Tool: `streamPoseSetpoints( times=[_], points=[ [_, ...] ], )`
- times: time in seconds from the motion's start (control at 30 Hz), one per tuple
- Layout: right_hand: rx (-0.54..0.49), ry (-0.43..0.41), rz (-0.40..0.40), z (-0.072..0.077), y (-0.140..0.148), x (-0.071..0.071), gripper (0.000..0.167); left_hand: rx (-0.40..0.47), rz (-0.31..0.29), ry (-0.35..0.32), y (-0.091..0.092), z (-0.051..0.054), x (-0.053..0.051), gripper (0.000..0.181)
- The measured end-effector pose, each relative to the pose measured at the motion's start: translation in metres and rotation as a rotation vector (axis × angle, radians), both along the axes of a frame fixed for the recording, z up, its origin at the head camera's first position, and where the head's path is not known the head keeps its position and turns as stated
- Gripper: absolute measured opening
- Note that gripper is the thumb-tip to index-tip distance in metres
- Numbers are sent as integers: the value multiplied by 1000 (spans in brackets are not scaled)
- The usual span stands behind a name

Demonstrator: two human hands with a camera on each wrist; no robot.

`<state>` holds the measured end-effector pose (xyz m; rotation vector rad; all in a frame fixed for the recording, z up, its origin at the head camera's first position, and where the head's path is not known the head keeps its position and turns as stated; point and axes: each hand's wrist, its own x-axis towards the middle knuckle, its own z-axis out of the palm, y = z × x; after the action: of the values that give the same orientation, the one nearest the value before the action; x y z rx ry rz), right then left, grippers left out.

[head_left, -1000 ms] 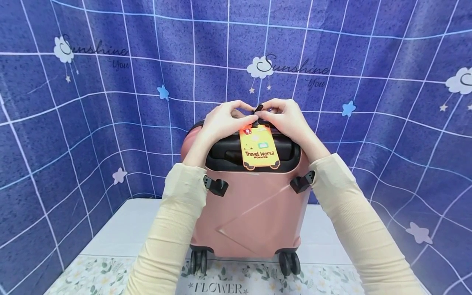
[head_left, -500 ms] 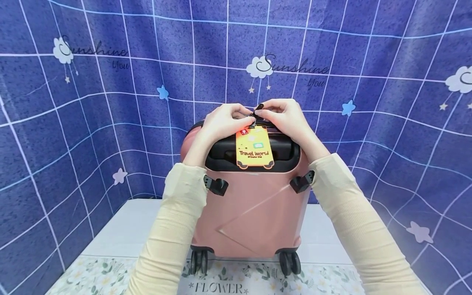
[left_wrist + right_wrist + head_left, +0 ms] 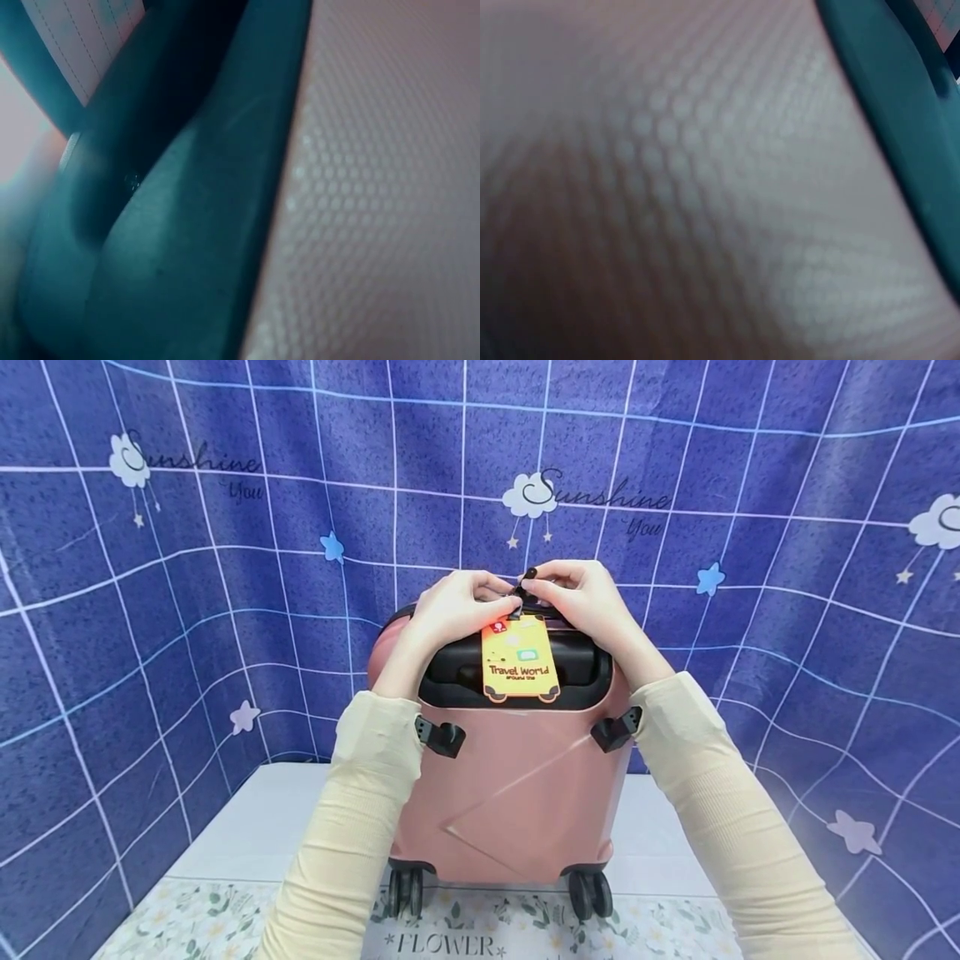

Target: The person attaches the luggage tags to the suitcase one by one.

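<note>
Yellow tag (image 3: 519,660) just dangles under the left hand (image 3: 459,607) and right hand (image 3: 581,597), both pinching its black strap (image 3: 531,573), arms (image 3: 352,810) stretched forward.

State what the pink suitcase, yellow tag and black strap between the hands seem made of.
Pink suitcase: likely hard plastic, satin; molded creases, fine bumps in wrist views.
Yellow tag: perhaps rubber or soft plastic, fairly matte; flat, with shaped edges.
Black strap: possibly rubbery plastic; its end juts upward, finish too small to tell.

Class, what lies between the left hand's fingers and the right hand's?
The black strap of the yellow, rectangular luggage tag; the head view shows it.
</note>
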<state>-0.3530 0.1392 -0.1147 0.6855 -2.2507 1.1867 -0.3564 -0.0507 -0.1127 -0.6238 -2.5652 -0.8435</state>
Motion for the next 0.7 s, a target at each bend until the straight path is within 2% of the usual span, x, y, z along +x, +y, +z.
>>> streamPoseSetpoints(
  times=[0.33,0.7],
  points=[
    [-101,33,46,0,-1,-3,29,3,-3,6,0,0,1,37],
    [-46,93,7,-1,1,-5,25,-3,-11,10,1,0,2,36]
  ],
)
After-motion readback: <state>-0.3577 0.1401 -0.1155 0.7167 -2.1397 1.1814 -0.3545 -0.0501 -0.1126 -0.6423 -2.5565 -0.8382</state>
